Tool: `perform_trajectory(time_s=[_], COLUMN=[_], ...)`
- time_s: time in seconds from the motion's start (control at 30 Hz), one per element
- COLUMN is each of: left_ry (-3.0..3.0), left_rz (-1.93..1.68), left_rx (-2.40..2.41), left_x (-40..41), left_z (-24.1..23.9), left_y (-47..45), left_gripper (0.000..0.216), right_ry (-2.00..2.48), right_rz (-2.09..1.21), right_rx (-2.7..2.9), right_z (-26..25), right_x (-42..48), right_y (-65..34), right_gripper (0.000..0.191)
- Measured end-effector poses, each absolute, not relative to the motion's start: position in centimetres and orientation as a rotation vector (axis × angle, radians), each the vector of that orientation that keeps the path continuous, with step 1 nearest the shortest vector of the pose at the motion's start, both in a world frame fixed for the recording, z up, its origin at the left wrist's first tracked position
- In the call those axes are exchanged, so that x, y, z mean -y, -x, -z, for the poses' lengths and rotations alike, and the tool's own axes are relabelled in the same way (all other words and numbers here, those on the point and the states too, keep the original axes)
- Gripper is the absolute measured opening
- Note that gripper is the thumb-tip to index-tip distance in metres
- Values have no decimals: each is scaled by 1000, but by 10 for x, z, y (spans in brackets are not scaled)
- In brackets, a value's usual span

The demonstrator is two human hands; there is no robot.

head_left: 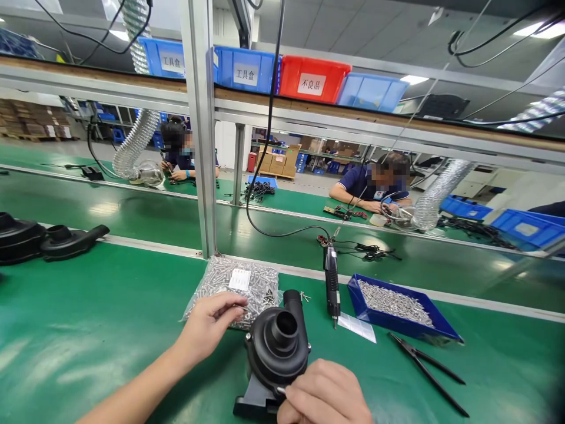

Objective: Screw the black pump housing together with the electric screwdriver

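Observation:
A black plastic pump housing (276,347) with a round upward port lies on the green bench in front of me. My right hand (324,394) rests at its lower right edge, fingers curled around a small silver screw at the housing rim. My left hand (209,327) hovers at the housing's left, fingertips pinched over a clear bag of silver screws (236,282); what it pinches is too small to tell. An electric screwdriver (332,282) hangs on its cable just right of the housing.
A blue tray of screws (399,306) and black tweezers (428,368) lie at right. Two more black housings (48,238) sit at far left. An aluminium post (200,129) stands behind the bag. Two other people work across the conveyor.

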State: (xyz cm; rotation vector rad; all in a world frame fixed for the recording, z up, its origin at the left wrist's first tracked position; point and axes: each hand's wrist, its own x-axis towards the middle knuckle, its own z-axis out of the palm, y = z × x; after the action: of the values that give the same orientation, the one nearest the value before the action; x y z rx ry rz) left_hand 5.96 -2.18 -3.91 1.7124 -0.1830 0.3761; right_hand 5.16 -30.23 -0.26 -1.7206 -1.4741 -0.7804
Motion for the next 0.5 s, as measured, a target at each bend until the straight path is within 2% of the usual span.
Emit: perform_trajectory(time_s=[0.03,0.13,0.3,0.5], left_ry=[-1710,-1690,-1667,-1678], left_rz=[-381,-406,-449,-476], left_rx=[184,183,163,169], left_x=[22,24,27,30], left_z=[42,48,52,57], left_y=[-60,-61,-63,-64], left_gripper=[17,21,25,28], right_ry=[1715,1755,1872,1964], right_rz=[799,856,925,882], right_rx=[1478,1513,1429,1572], right_z=[3,6,8,8], right_x=[303,305,308,313], right_y=[-52,-52,-49,-52], right_gripper=[11,22,16,22])
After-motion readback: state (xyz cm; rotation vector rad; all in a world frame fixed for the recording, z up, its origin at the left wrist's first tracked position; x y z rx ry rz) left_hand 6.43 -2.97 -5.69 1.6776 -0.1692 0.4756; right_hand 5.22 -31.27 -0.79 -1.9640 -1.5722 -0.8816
